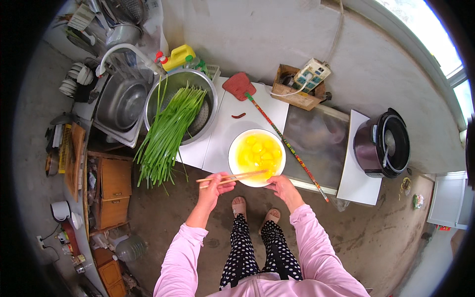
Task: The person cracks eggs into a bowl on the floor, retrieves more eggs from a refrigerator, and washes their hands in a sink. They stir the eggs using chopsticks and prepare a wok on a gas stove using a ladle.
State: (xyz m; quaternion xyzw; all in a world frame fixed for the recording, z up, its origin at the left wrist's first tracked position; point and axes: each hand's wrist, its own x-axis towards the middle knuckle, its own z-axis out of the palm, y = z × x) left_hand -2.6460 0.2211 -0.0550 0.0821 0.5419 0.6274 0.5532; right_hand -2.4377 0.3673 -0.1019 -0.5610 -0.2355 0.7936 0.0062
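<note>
A white bowl [233, 159] stands at the front of the white tabletop, holding several cracked raw eggs [258, 150] with yolks mostly whole. My left hand [213, 189] grips a pair of wooden chopsticks [237, 176], whose tips reach into the egg at the bowl's near side. With my right hand [284, 189] I hold the bowl's near right rim; some of those fingers are hidden beneath it. Left of the bowl, a bunch of green chives [174, 126] lies across a large steel basin [213, 100] and hangs over its front edge.
A fly swatter [274, 126] lies diagonally right of the bowl, near a dried red chili [238, 116]. Behind are a cardboard box [297, 98] and a power strip [311, 76]. A pressure cooker [371, 144] stands far right; a steel sink [126, 100] is at left.
</note>
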